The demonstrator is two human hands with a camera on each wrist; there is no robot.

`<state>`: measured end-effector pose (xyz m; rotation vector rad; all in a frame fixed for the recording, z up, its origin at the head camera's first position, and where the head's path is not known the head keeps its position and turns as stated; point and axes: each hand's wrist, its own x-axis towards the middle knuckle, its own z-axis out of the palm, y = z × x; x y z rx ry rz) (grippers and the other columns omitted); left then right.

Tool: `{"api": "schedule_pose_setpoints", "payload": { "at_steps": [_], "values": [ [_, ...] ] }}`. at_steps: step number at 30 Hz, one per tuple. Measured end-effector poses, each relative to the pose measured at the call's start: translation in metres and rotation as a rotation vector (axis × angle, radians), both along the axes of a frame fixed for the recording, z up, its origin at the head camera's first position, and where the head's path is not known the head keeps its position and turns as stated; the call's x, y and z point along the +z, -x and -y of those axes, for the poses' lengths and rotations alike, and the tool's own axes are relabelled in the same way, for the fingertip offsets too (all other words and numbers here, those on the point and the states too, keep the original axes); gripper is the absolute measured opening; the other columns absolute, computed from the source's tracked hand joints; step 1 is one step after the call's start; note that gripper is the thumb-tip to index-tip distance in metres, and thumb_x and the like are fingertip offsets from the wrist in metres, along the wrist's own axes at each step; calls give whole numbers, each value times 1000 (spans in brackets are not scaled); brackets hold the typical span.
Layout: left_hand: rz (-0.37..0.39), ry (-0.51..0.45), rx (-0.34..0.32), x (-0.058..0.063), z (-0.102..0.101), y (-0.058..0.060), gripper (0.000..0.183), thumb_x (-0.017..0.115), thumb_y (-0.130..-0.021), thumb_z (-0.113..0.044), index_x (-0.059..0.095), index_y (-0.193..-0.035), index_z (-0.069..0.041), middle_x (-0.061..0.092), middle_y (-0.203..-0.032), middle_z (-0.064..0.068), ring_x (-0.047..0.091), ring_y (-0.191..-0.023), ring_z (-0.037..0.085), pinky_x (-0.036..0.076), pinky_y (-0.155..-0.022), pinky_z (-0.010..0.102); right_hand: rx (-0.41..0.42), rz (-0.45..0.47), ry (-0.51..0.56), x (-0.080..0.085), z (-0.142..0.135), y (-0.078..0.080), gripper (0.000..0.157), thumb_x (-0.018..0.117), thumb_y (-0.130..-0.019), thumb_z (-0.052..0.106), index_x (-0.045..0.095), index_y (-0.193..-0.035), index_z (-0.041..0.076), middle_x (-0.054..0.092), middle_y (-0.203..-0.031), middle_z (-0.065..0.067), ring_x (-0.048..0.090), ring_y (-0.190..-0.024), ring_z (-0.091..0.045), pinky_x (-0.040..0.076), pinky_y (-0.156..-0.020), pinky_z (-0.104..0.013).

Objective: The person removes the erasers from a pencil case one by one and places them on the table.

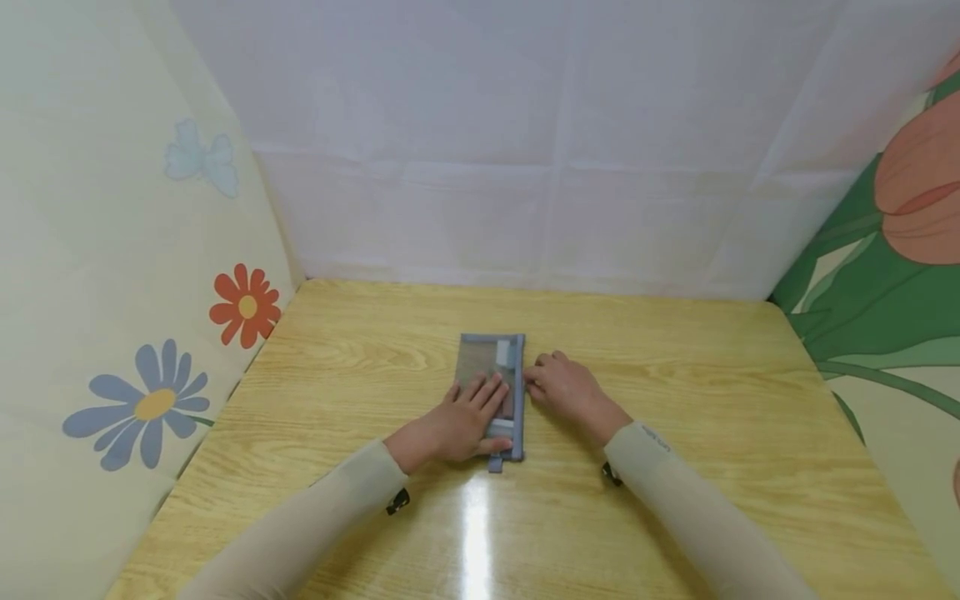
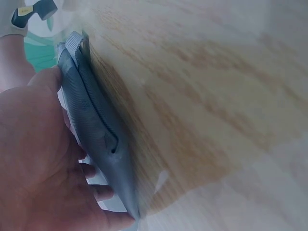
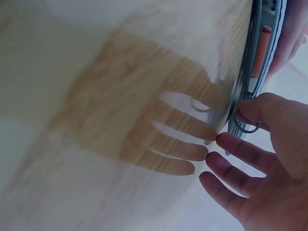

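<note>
A flat see-through zip pouch with grey-blue edging lies on the table. My left hand rests on it with fingers spread, pressing it down. In the left wrist view, the thumb and fingertips reach over the padded edge of the pouch. At the pouch's right edge is my right hand. In the right wrist view its thumb and forefinger pinch the zip pull, which has a ring, while the other fingers touch the tabletop. Between the zip's edges, an orange item shows inside the pouch.
The wood-grain table is glossy and reflects the light near its front. A white sheet hangs along the back. Flower-printed cloths stand at the left and right sides.
</note>
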<state>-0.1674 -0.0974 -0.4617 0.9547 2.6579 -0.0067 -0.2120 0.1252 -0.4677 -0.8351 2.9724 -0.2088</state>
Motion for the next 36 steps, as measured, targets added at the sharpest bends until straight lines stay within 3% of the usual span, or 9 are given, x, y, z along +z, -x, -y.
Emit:
{"api": "schedule_pose_setpoints", "payload": {
  "at_steps": [36],
  "values": [
    [7, 11, 0, 1, -1, -1, 92, 32, -99, -70, 8, -164, -9, 1, -170, 11, 5, -155, 37, 18, -120, 63, -25, -20, 23, 2, -2, 18, 24, 61, -101, 24, 73, -121, 17, 67, -115, -9, 59, -99, -25, 54, -82, -41]
  ]
}}
